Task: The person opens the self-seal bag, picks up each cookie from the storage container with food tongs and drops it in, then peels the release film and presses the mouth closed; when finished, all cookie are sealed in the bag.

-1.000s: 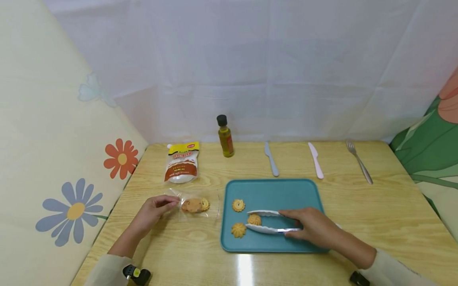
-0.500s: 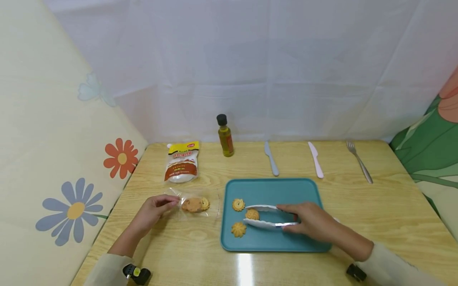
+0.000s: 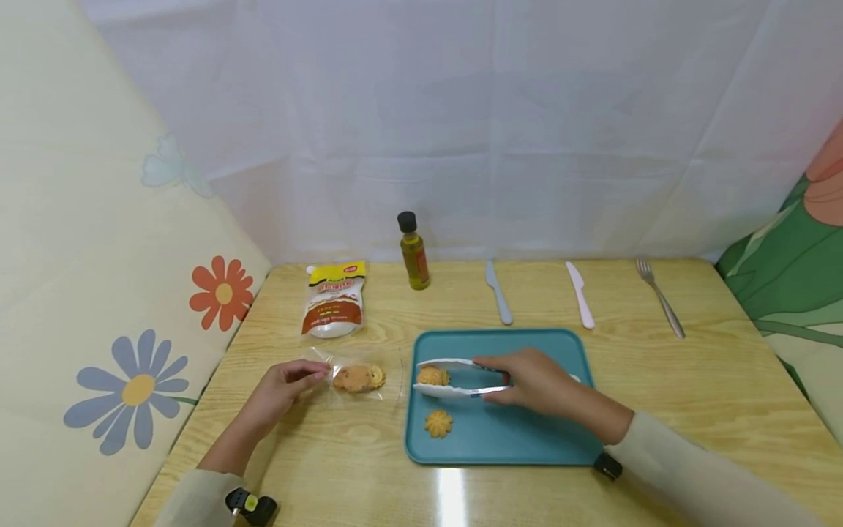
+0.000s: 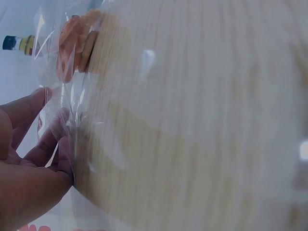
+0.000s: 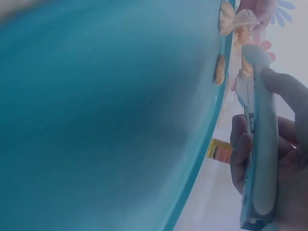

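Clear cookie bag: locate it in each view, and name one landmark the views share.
Head: the clear bag lies left of centre, beside the teal tray.
Left wrist: its film shows at left, cookies at upper left.
Right wrist: the bag is at top right, above the tongs.
Shared landmark: the left hand, at the bag in all.

Inside a Staged Tabletop Nook

Looks like a small staged nook with kitchen ware. Closed off behind by a creased pale cloth (image 3: 408, 110), flanked by a flower-printed left sheet (image 3: 79, 241) and a flower-printed right sheet (image 3: 797, 256). Furnished with a wood-grain surface (image 3: 658, 395). Stocked with 1 teal tray (image 3: 520, 348), tongs (image 3: 448, 391), 1 grey-blue knife (image 3: 499, 294), 1 pink knife (image 3: 579, 296), 1 fork (image 3: 661, 300), 1 bottle (image 3: 414, 263) and 1 printed pouch (image 3: 334, 301). Marked for recording by 2 wrist cameras (image 3: 260, 509). Impossible to tell whether within a home or a studio.
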### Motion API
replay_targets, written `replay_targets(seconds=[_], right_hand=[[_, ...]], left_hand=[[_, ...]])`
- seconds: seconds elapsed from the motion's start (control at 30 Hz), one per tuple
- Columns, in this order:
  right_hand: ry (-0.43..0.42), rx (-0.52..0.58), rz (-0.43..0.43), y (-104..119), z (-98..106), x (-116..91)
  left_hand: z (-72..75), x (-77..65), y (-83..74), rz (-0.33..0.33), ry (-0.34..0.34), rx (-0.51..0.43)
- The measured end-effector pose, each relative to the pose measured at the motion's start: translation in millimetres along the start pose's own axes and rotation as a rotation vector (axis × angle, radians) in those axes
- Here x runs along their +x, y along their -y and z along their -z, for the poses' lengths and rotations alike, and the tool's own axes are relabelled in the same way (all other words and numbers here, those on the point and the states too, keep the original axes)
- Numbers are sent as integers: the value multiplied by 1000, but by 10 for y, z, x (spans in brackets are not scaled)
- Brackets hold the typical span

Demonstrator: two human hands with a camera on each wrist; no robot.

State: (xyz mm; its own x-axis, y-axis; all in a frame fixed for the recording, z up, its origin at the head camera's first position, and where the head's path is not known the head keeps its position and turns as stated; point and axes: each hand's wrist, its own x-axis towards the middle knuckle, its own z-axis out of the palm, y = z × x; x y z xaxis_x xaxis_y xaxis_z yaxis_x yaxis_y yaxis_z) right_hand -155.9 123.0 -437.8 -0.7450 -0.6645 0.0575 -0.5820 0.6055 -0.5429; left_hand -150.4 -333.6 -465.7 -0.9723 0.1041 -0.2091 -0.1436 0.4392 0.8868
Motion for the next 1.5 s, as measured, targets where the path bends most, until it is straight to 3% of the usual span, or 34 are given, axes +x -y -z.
replay_targets(seconds=[0.27, 0.7, 1.1, 1.5], right_hand=[[41, -36, 6, 145, -81, 386], [104, 26, 17, 386, -186, 864], [108, 78, 12, 491, -354, 1065], [122, 96, -43, 551, -420, 1095]], left_hand=[[-1, -2, 12, -1, -7, 2], [-12, 7, -3, -8, -1, 13], [2, 11, 9, -15, -9, 22], [5, 19, 11, 0, -7, 14]])
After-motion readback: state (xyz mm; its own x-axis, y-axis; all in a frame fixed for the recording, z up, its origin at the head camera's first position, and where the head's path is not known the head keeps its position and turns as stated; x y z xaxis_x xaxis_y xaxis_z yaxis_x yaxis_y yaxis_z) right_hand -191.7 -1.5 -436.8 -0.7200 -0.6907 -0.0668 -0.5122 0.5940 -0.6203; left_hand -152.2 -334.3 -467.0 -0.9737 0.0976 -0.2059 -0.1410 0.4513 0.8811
